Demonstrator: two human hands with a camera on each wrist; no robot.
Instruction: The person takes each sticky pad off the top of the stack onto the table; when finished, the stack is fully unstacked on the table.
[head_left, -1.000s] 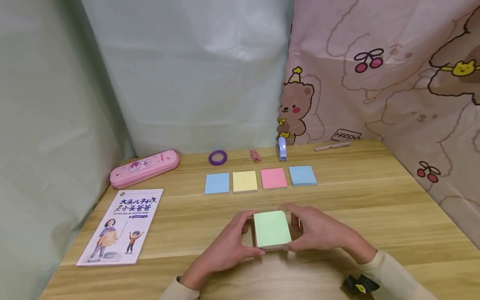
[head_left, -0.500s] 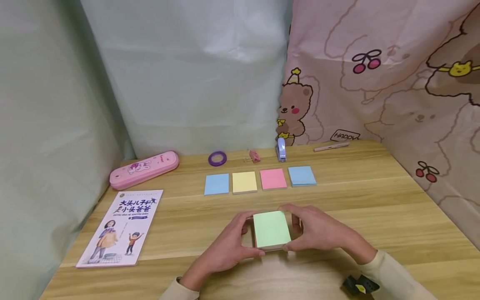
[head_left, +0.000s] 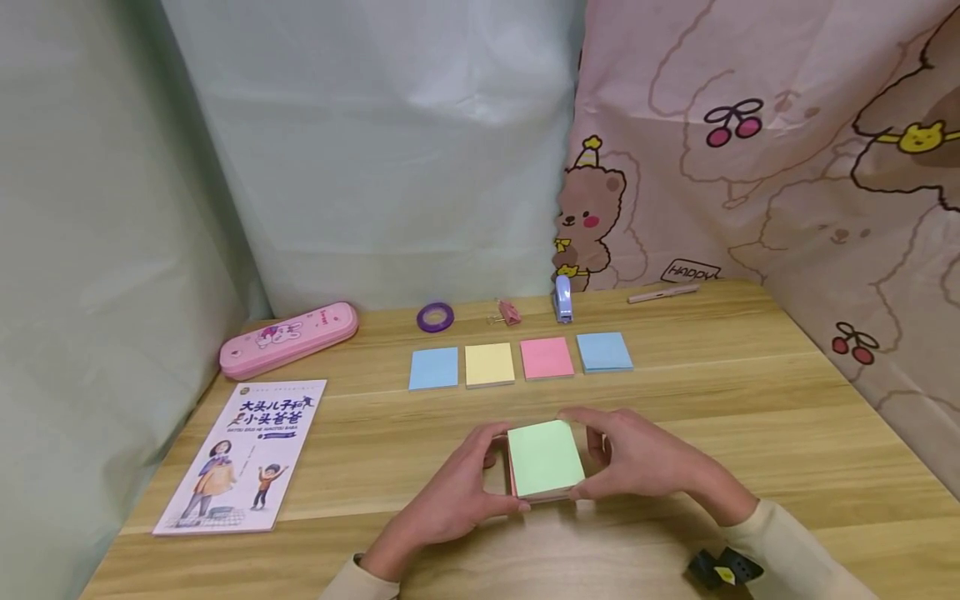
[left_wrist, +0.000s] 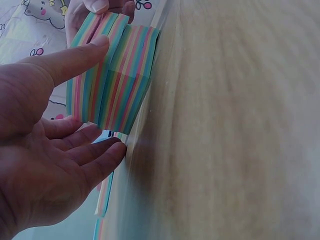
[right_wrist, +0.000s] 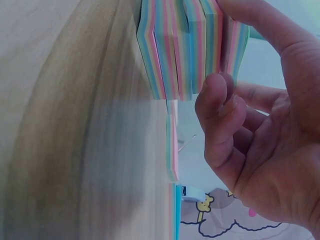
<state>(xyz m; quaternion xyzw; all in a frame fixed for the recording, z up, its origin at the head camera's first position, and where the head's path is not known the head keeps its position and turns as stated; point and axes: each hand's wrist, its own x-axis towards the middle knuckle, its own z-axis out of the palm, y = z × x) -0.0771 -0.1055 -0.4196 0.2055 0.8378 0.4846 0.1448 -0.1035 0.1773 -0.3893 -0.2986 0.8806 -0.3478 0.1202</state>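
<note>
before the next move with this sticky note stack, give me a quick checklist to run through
1. Left hand holding the stack: ok, thumb at its near side.
2. Right hand holding the stack: ok, thumb at its near right corner.
3. Stack edges even: not ok, wrist views show steps and gaps.
4. Stack fully resting on the table: cannot tell, underside hidden.
5. Yellow pad and pink pad apart from both hands: ok.

Green-topped note stack [head_left: 546,458]; striped sides

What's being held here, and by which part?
The left hand and right hand grip the sticky-note stack by its upper part, from opposite sides, near the corners.
</note>
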